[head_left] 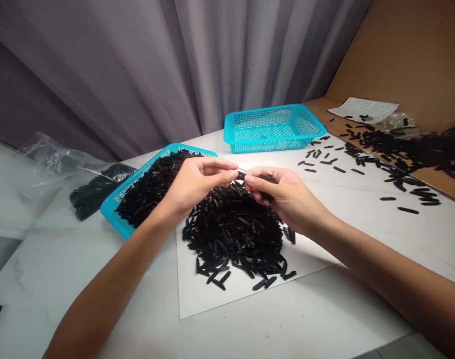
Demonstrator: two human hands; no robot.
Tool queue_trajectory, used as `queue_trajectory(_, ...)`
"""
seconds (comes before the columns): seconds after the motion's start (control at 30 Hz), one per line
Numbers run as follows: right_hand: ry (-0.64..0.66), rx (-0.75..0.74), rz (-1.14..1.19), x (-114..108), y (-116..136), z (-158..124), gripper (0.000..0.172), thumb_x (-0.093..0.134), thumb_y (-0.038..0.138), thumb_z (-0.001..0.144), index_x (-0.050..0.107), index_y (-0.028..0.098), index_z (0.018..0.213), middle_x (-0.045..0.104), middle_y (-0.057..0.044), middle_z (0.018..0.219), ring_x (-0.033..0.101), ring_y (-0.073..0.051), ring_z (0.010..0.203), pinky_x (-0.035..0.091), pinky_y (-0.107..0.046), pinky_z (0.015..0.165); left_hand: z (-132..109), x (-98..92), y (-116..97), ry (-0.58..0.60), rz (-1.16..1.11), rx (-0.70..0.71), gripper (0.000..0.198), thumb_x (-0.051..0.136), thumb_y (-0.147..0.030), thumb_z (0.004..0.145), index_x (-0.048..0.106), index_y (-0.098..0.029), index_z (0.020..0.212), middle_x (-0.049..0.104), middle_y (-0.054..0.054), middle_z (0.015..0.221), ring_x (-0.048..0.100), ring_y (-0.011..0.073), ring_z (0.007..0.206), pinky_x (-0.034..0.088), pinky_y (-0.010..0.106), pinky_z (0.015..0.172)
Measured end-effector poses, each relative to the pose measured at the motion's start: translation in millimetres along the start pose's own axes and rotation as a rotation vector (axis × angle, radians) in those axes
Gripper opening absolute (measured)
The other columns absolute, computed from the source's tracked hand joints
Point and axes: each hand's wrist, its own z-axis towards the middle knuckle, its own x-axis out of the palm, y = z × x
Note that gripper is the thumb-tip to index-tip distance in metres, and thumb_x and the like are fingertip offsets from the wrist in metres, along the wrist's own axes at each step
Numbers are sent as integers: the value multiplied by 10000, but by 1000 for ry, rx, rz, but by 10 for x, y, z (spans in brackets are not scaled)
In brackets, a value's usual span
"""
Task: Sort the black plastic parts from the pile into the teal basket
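My left hand [195, 182] and my right hand [278, 197] meet above a heap of small black elongated plastic pieces [233, 232]. The right fingers pinch a thin black piece [259, 177], and the left fingertips hold its near end. The heap sits on a white sheet [208, 294], directly below both hands. Behind my left hand, a teal plastic basket [117, 209] is filled with similar black pieces. My left wrist rests close to its rim. The exact shape of the held piece is partly hidden by my fingers.
A second teal perforated basket [272, 139] stands behind the hands. Loose black pieces [325, 160] lie scattered on the white marble-like table [63, 259]. A clear bag [100, 192] of black pieces lies at left. A raised brown board [399, 169] at right holds more pieces and a paper [362, 109].
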Motion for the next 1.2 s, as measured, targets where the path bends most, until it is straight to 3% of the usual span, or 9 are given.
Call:
queue_trajectory(0.2,-6,22,13,4,9,-7,315,788,423,758,616,174,671,513,17,640,410,-105,591,265,-271,524,-5,48,-46,-20,45,40,220,820,-279,762,777,-128,916,771,63,888,689,141,796,534,217,718)
queue_trajectory(0.4,20,6,-27,-12,18,-8,302,726,375,828,590,175,647,488,23,613,392,-109,587,246,-286,535,-5,50,-24,-40,51,58,169,826,-262,752,772,-127,839,766,44,822,673,116,741,528,189,675)
queue_trajectory(0.67,24,34,-18,-19,11,-5,221,731,299,805,616,167,670,512,23,640,373,-100,579,220,-291,537,10,56,14,-116,25,82,279,871,-298,691,786,-131,897,774,56,845,688,144,767,547,213,677)
queue_trajectory(0.97,22,71,-1,-11,12,-7,199,713,267,786,607,160,656,517,19,642,387,-94,577,230,-281,534,-5,41,10,-20,91,99,202,788,-323,795,792,-143,887,770,47,847,666,129,761,517,203,681)
queue_trajectory(1.2,48,63,-12,-17,35,-23,252,707,295,794,583,168,616,472,32,606,349,-90,548,187,-288,506,-13,22,-24,-5,154,105,161,789,-309,779,789,-154,824,753,37,780,625,125,698,483,224,652)
